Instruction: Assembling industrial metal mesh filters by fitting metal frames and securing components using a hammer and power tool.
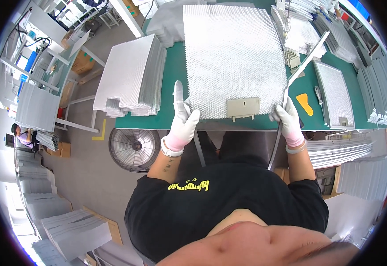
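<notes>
A silvery mesh filter panel [233, 57] lies in front of me on the green table, with a beige plastic latch plate [243, 107] at its near edge. My left hand [182, 126], in a white glove, is at the panel's near left corner, index finger stretched along the side. Its thumb closes on a thin metal frame strip [199, 150] that slants down toward me. At the near right corner my gloved right hand [288, 122] pinches another metal frame strip [275, 150]. A pale strip [308, 60] runs from there to the far right. How the strips join is hidden.
Stacked mesh sheets [131, 71] stand left on the green table [171, 66]. On the right lie a yellow scraper [304, 104], a screwdriver [319, 95] and a framed filter [335, 95]. A floor fan [136, 146] stands below the table edge. More panel stacks [76, 232] fill the lower left.
</notes>
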Demonstrator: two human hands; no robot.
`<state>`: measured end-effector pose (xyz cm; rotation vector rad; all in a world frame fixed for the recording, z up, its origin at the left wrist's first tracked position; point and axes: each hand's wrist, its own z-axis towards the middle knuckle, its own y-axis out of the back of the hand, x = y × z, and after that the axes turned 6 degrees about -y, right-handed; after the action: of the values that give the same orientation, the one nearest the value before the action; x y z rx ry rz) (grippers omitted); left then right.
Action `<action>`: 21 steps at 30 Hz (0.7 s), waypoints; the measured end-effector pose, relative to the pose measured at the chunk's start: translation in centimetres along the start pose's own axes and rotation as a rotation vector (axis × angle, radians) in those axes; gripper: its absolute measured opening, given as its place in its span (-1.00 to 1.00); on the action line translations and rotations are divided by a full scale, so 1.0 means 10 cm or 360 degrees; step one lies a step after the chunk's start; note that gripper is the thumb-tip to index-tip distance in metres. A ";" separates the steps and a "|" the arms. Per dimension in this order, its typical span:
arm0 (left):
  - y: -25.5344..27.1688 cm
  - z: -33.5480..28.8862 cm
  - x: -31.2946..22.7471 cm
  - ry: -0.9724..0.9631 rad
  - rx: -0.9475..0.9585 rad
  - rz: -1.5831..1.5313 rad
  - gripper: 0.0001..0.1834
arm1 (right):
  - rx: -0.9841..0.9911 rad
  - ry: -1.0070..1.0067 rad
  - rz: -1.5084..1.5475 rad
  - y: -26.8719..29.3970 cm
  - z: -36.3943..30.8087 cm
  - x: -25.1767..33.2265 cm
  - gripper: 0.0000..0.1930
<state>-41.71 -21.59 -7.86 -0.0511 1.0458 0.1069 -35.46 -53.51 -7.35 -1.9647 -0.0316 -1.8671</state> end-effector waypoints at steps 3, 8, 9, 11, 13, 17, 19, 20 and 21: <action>0.08 -0.05 -0.03 0.0138 -0.0224 -0.0239 -0.17 | 0.0047 0.0100 0.0001 -0.17 0.02 0.05 -0.52; 0.23 -0.26 -0.18 0.0424 -0.0792 -0.0462 -0.55 | 0.0236 0.0019 -0.0029 -0.40 0.09 0.09 -0.39; 0.27 -0.31 -0.17 0.0364 -0.0991 -0.0364 -0.55 | 0.0257 0.0034 -0.0068 -0.46 0.10 0.09 -0.37; 0.44 -0.51 -0.22 0.0139 -0.0866 -0.0117 -0.47 | 0.0334 0.0087 -0.0120 -0.62 0.10 0.11 -0.39; 0.57 -0.49 -0.39 -0.0143 -0.0741 0.0103 -0.35 | 0.0412 0.0189 -0.0228 -0.75 0.14 0.10 -0.37; 0.66 -0.30 -0.63 -0.0202 -0.0804 -0.0463 -0.36 | 0.0395 0.0660 -0.0446 -0.97 0.35 0.32 -0.47; 0.84 -0.07 -0.62 -0.0295 -0.0736 -0.0421 -0.40 | 0.0417 0.0675 -0.0420 -1.01 0.48 0.51 -0.53; 0.90 0.06 -0.61 -0.0346 -0.0688 -0.0383 -0.44 | 0.0389 0.0673 -0.0439 -1.01 0.54 0.63 -0.57; 0.86 0.24 -0.67 -0.0359 -0.0685 -0.0381 -0.44 | 0.0334 0.0685 -0.0486 -1.05 0.57 0.78 -0.62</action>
<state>-43.96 -13.21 -0.82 -0.5412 0.7699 0.1155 -32.49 -44.26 3.17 -1.4500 -0.4009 -2.3386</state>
